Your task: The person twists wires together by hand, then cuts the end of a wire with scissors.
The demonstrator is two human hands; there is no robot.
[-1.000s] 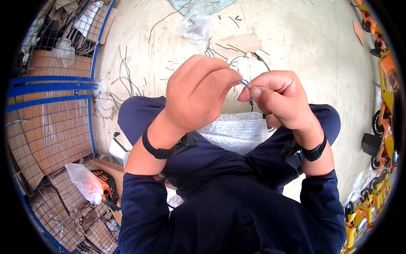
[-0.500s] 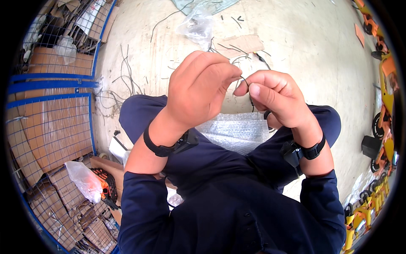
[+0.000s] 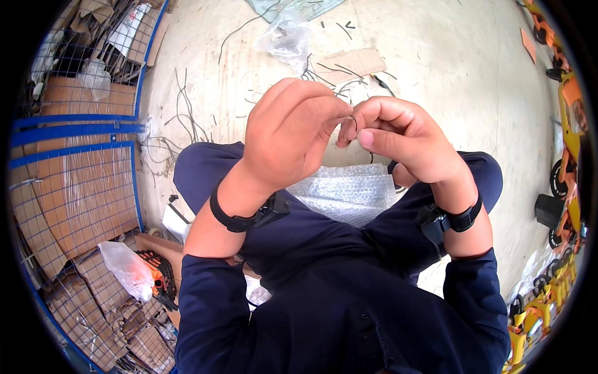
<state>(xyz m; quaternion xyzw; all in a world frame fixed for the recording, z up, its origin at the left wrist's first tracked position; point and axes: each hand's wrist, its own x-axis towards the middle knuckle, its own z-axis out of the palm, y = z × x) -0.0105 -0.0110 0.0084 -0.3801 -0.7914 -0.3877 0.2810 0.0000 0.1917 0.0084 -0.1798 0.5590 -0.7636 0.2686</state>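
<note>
The left hand [image 3: 288, 134] pinches a dark wire [image 3: 355, 121] over the floor [image 3: 442, 59], seemingly to steady the short stretch between the two hands. The right hand [image 3: 405, 138] curls around it; whether it grips firmly cannot be told.

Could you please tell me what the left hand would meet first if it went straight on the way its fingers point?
Past the thin dark wire at its fingertips, the left hand would probably meet the right hand first, though depth is unclear.
</note>
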